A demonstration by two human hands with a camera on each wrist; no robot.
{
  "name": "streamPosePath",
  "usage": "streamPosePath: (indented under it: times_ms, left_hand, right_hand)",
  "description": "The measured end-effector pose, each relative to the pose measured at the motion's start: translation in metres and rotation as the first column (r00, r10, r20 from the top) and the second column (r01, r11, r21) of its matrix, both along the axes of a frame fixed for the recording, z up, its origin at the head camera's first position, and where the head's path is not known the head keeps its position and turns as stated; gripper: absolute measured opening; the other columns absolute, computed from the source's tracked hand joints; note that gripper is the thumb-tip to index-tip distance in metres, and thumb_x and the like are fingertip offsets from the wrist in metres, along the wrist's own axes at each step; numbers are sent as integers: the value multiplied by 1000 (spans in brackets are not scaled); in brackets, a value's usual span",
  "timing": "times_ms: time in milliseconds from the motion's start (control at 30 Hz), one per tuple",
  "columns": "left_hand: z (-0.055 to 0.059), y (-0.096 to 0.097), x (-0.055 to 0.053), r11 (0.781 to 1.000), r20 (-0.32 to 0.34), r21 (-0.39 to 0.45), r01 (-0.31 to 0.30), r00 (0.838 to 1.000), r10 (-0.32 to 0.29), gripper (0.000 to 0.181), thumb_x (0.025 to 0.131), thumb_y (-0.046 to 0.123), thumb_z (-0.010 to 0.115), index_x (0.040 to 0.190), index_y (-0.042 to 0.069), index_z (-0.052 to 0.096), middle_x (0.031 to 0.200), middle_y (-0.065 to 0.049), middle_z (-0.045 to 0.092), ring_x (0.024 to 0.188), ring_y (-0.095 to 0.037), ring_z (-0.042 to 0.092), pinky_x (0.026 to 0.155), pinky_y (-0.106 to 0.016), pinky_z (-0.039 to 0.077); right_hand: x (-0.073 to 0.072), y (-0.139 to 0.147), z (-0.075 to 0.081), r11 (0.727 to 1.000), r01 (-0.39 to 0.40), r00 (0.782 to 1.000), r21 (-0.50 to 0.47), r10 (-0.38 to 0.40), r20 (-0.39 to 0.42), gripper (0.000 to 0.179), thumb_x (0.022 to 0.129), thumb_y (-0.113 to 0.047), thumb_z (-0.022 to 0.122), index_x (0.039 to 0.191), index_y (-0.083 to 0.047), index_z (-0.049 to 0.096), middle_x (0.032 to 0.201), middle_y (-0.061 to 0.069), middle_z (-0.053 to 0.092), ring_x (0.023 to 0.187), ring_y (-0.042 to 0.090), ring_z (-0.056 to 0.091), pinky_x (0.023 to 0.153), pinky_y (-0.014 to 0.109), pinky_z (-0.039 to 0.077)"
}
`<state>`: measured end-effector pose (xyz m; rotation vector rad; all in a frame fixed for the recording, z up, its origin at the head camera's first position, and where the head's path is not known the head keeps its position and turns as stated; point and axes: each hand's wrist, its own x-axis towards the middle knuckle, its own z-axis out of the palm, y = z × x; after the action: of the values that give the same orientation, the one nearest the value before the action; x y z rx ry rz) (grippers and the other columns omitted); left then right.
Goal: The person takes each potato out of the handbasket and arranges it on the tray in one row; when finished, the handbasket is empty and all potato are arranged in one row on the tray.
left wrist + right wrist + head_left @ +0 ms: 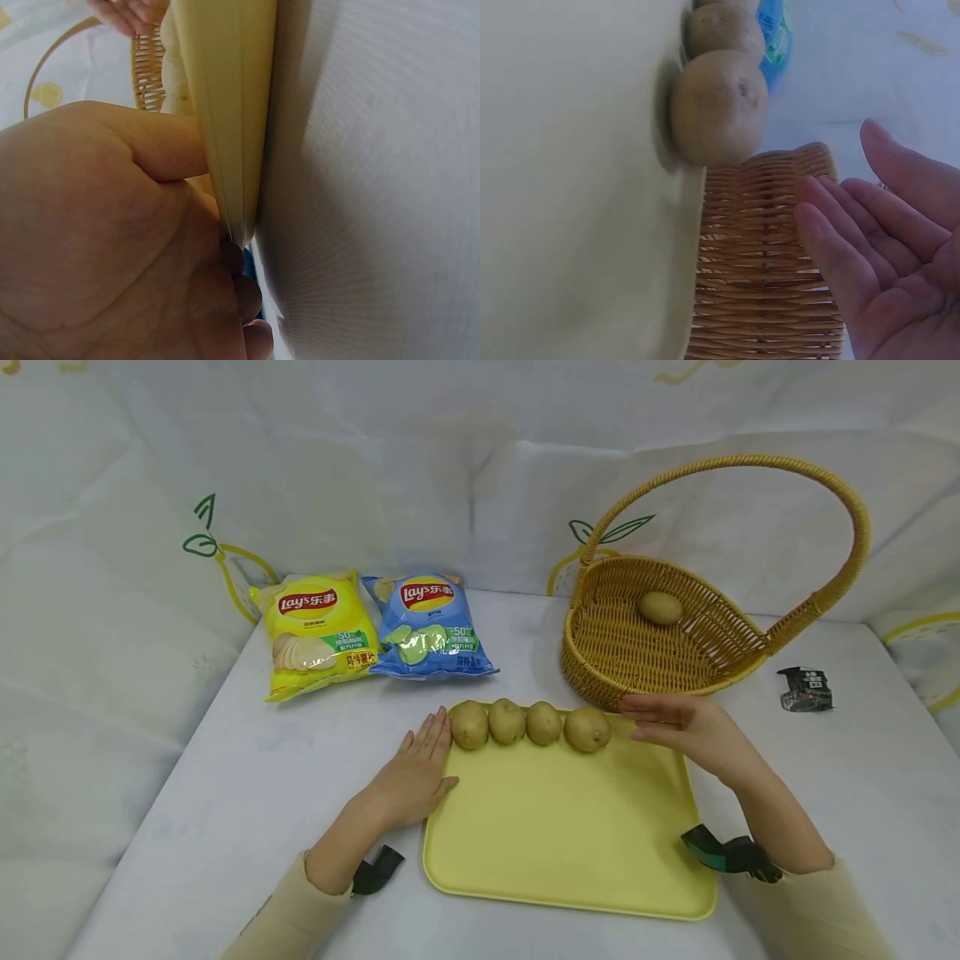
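Note:
Several potatoes (507, 721) stand in a row along the far edge of a yellow tray (566, 827). My left hand (412, 781) lies over the tray's left rim with its fingers extended, fingertips right at the leftmost potato (469, 725). In the left wrist view, the thumb (169, 146) reaches over the rim. Nothing is held by my right hand (690, 731); it hovers at the tray's far right corner, fingers loosely extended toward the rightmost potato (588, 729), with a gap between them. The right wrist view shows the palm and spread thumb (911, 169) beside the wicker basket (765, 247).
Behind the tray's right half, the basket with its tall arched handle (862, 518) holds one potato (661, 607). A yellow chip bag (322, 639) and a blue chip bag (431, 627) lie at the back left. A small black scrap (806, 689) lies right of the basket.

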<state>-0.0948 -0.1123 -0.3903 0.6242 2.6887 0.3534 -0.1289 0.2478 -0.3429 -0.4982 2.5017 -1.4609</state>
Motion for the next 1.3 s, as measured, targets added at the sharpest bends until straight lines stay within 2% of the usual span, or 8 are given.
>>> streamPosePath:
  times_ms: [133, 267, 533, 633, 833, 1133, 1233, 1300]
  left_hand:
    - [0, -1, 0, 1000, 2, 5, 2, 1000, -2, 72, 101, 31, 42, 148, -7, 3, 155, -18, -8, 143, -30, -6, 114, -48, 7]
    - [0, -1, 0, 1000, -2, 9, 7, 1000, -7, 72, 101, 31, 42, 148, -7, 3, 155, -19, -8, 143, -30, -6, 113, -48, 8]
    - [2, -1, 0, 1000, -5, 18, 6, 1000, -6, 72, 101, 30, 43, 148, -7, 4, 155, -19, -7, 143, -30, -5, 113, -48, 8]
    - [2, -1, 0, 1000, -1, 20, 3, 1000, -3, 72, 101, 30, 43, 148, -7, 4, 155, -19, -7, 143, -30, -5, 113, -48, 8]
    - [3, -1, 1, 1000, 2, 24, 4, 1000, -4, 71, 101, 30, 43, 148, -7, 5, 155, -19, -6, 143, -31, -5, 113, -48, 9]
    - [3, -1, 2, 1000, -6, 20, 6, 1000, -6, 71, 101, 30, 43, 147, -8, 5, 156, -20, -6, 143, -31, -4, 113, -48, 9]
    - [3, -1, 1, 1000, -5, 20, 5, 1000, -5, 71, 101, 30, 43, 148, -8, 5, 156, -19, -6, 143, -31, -4, 113, -48, 9]
    - [3, -1, 2, 1000, -4, 20, 5, 1000, -4, 71, 101, 30, 43, 148, -8, 5, 156, -19, -6, 143, -30, -5, 113, -48, 9]
  right_hand:
    - [-6, 4, 14, 999, -5, 999, -35, 3, -35, 38, 89, -4, 64, 122, 12, 56, 117, 7, 66, 100, 8, 64, 77, 20, 52]
    - [-14, 8, 23, 1000, 17, 995, -26, -19, -96, 36, 88, -1, 65, 121, 11, 58, 113, -4, 67, 97, 8, 66, 75, 21, 53]
    - [-39, 13, 29, 997, 81, 981, 19, -76, -176, 32, 86, -1, 66, 116, 9, 62, 109, -9, 68, 94, 4, 65, 72, 18, 52]
    - [-52, 17, 28, 990, 132, 976, 46, -122, -183, 32, 87, -6, 67, 117, 6, 63, 106, -13, 67, 93, 0, 64, 72, 14, 50]
    - [-78, 33, 24, 965, 235, 966, 114, -219, -137, 41, 92, -23, 62, 123, 3, 58, 104, -21, 61, 92, -8, 57, 75, 9, 46]
    - [-103, 48, 20, 931, 333, 942, 151, -320, -104, 54, 93, -35, 58, 133, 1, 51, 105, -22, 57, 93, -11, 49, 75, 6, 41]
    - [-107, 50, 17, 918, 363, 930, 157, -347, -125, 52, 94, -32, 58, 132, 4, 51, 108, -15, 58, 88, -13, 49, 73, 5, 41]
    - [-111, 51, 14, 910, 374, 926, 178, -354, -134, 51, 95, -30, 57, 132, 4, 51, 115, -2, 59, 86, -15, 47, 72, 5, 41]
